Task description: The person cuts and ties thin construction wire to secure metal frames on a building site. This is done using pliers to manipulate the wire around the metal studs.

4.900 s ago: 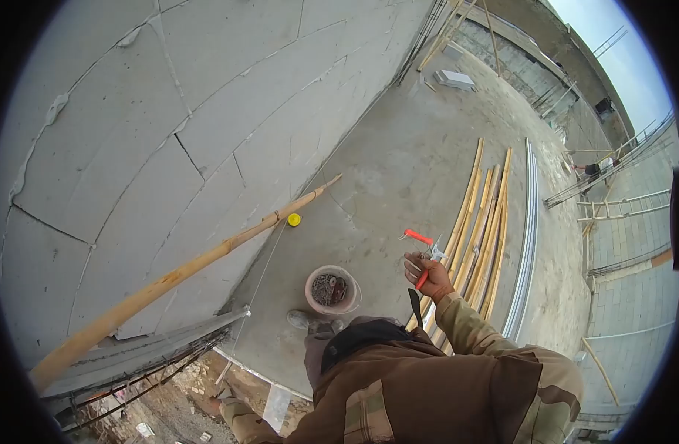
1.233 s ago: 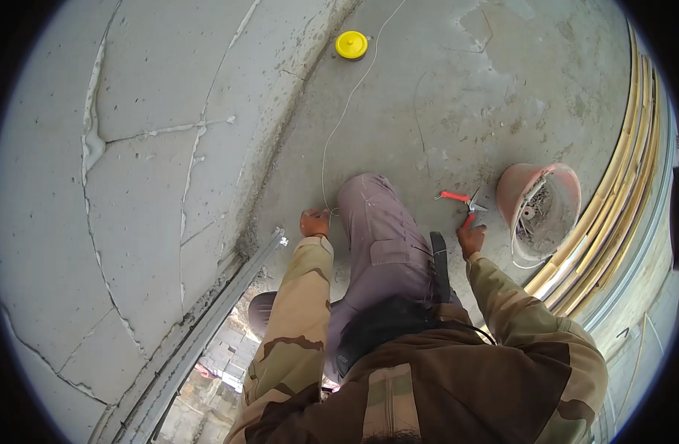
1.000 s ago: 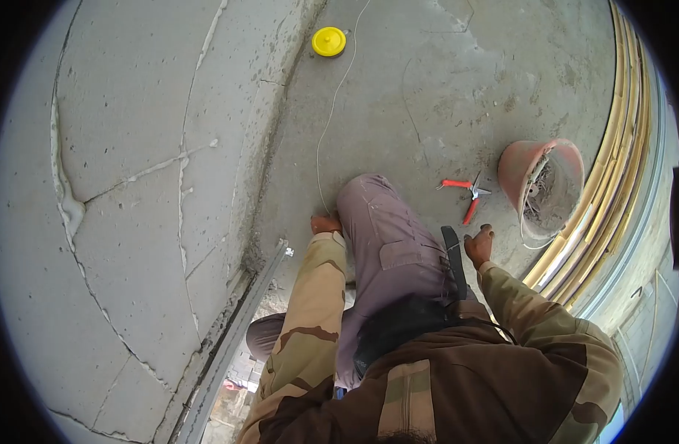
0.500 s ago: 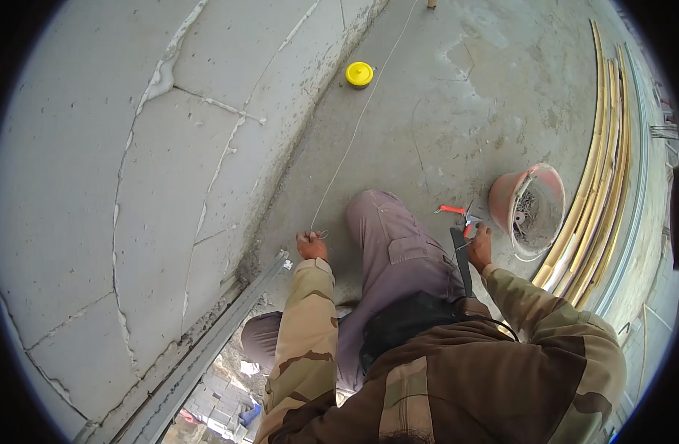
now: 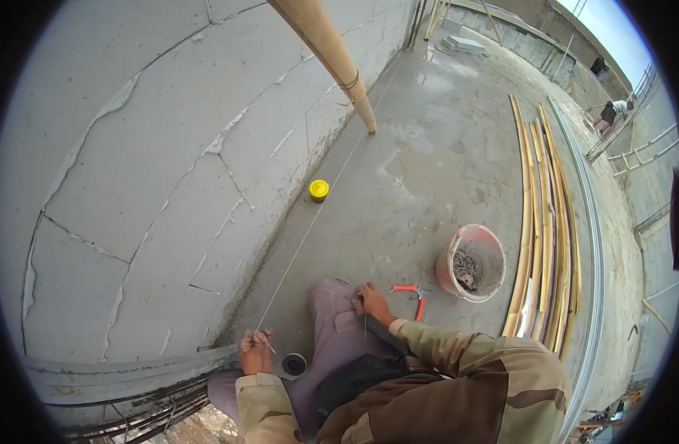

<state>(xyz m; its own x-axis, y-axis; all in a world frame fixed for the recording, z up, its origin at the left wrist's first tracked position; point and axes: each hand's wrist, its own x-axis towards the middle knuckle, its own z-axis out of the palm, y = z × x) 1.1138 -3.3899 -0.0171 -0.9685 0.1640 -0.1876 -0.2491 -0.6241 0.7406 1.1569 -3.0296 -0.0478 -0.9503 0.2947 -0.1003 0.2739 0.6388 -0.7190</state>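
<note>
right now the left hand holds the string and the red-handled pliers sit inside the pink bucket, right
Not quite: the head view shows the red-handled pliers lying on the floor beside the pink bucket, not inside it. The left hand does hold the string.

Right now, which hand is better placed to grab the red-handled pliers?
Right, most likely. The right hand is close beside the red-handled pliers, though I can't tell whether it's free. The left hand is across the leg, farther off, and pinching the string.
</note>
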